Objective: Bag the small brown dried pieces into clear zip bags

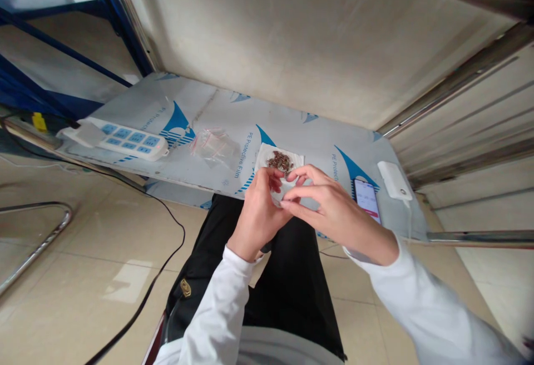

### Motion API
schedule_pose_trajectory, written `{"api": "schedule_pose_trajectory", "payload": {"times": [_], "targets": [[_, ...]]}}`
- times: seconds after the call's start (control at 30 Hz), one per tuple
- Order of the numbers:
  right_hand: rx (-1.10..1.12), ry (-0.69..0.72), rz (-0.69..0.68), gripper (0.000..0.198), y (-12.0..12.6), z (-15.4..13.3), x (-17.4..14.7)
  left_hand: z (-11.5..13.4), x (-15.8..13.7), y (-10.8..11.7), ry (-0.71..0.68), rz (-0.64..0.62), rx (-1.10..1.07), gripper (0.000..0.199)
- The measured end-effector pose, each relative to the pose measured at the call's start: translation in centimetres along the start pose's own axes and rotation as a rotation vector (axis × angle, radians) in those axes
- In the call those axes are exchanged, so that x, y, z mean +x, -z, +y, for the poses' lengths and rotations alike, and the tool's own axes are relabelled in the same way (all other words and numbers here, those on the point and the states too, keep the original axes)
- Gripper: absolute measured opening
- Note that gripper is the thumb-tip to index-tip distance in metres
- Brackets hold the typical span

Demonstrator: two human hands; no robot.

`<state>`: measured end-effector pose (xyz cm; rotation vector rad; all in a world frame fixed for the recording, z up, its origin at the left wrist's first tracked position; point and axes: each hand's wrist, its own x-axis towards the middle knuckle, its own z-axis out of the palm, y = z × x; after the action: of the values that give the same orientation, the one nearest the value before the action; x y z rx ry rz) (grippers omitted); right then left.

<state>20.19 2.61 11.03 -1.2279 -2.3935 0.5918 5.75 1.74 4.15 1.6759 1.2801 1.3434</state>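
Observation:
Both my hands are close together over the front edge of the table, just in front of a pile of small brown metal parts (279, 161). The pile lies on a square of white paper (298, 158). My left hand (262, 205) has its fingers curled around what looks like a small clear plastic bag (285, 188), partly hidden by the fingers. From the right, my right hand (323, 197) reaches in with bent fingers and thumb drawn together at the bag. Whatever is between those fingertips is too small to make out.
Clear plastic bags (214, 147) lie left of the paper, beside a white power strip (133, 141). A phone (367, 201) and a white device with a cable (394, 180) are on the right. A black cable (167, 259) runs across the floor at left.

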Motion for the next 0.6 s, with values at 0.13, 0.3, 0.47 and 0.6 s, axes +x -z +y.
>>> {"api": "schedule_pose_trajectory", "payload": {"times": [0.13, 0.3, 0.47, 0.6], "targets": [[0.306, -0.189, 0.003, 0.018, 1.1, 1.1, 0.0, -0.2, 0.2, 1.1, 0.095, -0.112, -0.300, 0.070], [0.521, -0.323, 0.040, 0.023, 2.6, 2.0, -0.5, -1.4, 0.5, 2.8, 0.419, -0.214, -0.683, 0.029], [0.631, -0.320, 0.050, 0.025, 2.3, 2.7, -1.2, -1.3, 0.3, 2.6, 0.452, -0.256, -0.723, 0.022], [0.657, -0.326, 0.074, 0.024, 2.2, 3.1, -1.4, -1.0, 0.3, 2.0, 0.445, -0.254, -0.717, 0.019]]}}
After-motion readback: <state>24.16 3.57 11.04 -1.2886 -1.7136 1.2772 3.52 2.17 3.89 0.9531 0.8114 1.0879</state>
